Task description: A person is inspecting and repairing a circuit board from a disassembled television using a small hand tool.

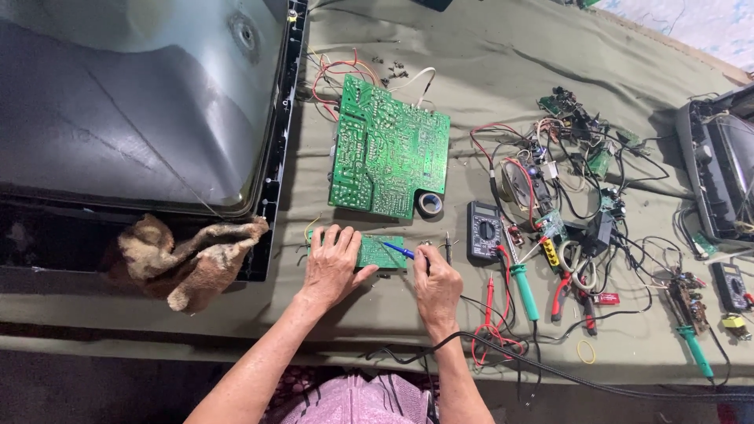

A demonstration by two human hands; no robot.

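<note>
Small circuit board (380, 251), green, lies flat on the cloth-covered surface (503, 71) near its front edge, just in front of the large circuit board (389, 157). Left hand (331, 265) rests palm down on the small board's left part, fingers spread and flat; that end of the board is hidden beneath them. Right hand (437, 284) is closed around a blue-handled tool (398, 250), its tip lying over the small board's right part; the handle end is hidden inside the fist, so the kind of tool cannot be told. A black cable (510, 355) runs past the right wrist to the right.

Large board lies solder side up, red and white wires at its far edge. A roll of black tape (430, 204) sits touching its near right corner. Right of the hands: a multimeter (484, 230) with red probes (493, 302), a green-handled soldering iron (521, 284), red-handled pliers (564, 286), then a tangle of wires and small parts too dense to sort. A second green iron (694, 347) and second meter (732, 284) lie far right. A television set (133, 110) lies screen up at left, cut off by the frame, a brown rag (184, 259) draped over its near edge. Another set (719, 169) is cropped at right.
</note>
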